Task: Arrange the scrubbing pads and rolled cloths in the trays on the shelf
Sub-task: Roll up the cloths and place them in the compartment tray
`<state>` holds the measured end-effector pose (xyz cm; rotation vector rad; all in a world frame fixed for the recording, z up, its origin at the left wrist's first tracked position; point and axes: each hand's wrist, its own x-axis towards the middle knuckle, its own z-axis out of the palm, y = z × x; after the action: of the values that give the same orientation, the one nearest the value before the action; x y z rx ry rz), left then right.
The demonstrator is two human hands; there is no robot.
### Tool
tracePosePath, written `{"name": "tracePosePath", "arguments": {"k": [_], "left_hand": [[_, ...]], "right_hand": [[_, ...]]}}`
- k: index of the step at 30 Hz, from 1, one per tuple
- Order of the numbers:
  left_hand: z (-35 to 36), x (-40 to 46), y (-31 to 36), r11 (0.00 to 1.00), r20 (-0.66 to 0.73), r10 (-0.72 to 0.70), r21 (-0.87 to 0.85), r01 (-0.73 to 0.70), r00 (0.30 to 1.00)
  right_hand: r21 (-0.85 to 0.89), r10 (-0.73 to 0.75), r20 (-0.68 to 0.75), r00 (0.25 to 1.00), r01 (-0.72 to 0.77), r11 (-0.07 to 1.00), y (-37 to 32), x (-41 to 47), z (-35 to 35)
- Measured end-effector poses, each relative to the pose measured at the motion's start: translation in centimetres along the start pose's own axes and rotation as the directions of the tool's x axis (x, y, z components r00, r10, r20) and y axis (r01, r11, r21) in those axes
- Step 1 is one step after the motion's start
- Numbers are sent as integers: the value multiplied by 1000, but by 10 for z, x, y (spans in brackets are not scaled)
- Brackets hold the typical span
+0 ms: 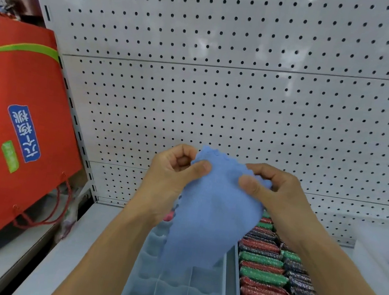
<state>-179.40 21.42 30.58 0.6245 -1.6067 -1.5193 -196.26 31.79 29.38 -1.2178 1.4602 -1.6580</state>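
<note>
Blue cloth point(209, 213) held unrolled in the air, pinched at its top edge by both hands: left hand point(173, 169) gripping the left corner, right hand point(272, 189) gripping the right, cloth hanging down between the forearms. Below the hands on the shelf point(70, 254), a pale divided tray point(176, 293) under the cloth; beside it, under the right forearm, a tray point(237, 272) packed with red, green and dark scrubbing pads point(266, 293). Pegboard point(221, 89) behind the hands; red bag point(13, 123) well left.
</note>
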Motion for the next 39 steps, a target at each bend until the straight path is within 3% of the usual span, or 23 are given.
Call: {"name": "tracePosePath", "arguments": {"k": [2, 6, 11, 20, 23, 26, 28, 31, 33, 39], "left_hand": [[1, -1, 2, 1000, -18, -19, -10, 19, 1000], [0, 1, -2, 975, -104, 72, 218, -47, 992], [22, 1, -8, 931, -122, 216, 326, -167, 969], [40, -4, 2, 978, 9, 177, 111, -177, 984], [38, -9, 7, 987, 64, 151, 48, -155, 986], [29, -7, 6, 979, -22, 204, 30, -203, 979], [16, 0, -2, 969, -87, 232, 103, -223, 969], [4, 3, -18, 988, 160, 55, 135, -77, 986], [7, 0, -27, 991, 302, -89, 127, 52, 949], [15, 0, -37, 962, 198, -226, 200, 187, 954]], "right_hand": [[-40, 60, 48, 997, -59, 997, 4, 0, -3], [-3, 93, -97, 991, -93, 996, 8, 2, -6], [-125, -39, -190, 981, 15, 992, 0, 8, 10], [-118, -148, -114, 982, 135, 984, -17, 10, 23], [-207, -173, -93, 980, 151, 967, -19, 13, 23], [-231, -219, -100, 971, 192, 954, -23, 20, 20], [-145, -201, -77, 976, 189, 971, -31, 25, 16], [33, -131, 51, 990, 129, 991, -44, 34, 8], [49, -119, 131, 984, 114, 992, -50, 40, 4], [39, -106, 189, 976, 100, 994, -55, 47, 0]]}}
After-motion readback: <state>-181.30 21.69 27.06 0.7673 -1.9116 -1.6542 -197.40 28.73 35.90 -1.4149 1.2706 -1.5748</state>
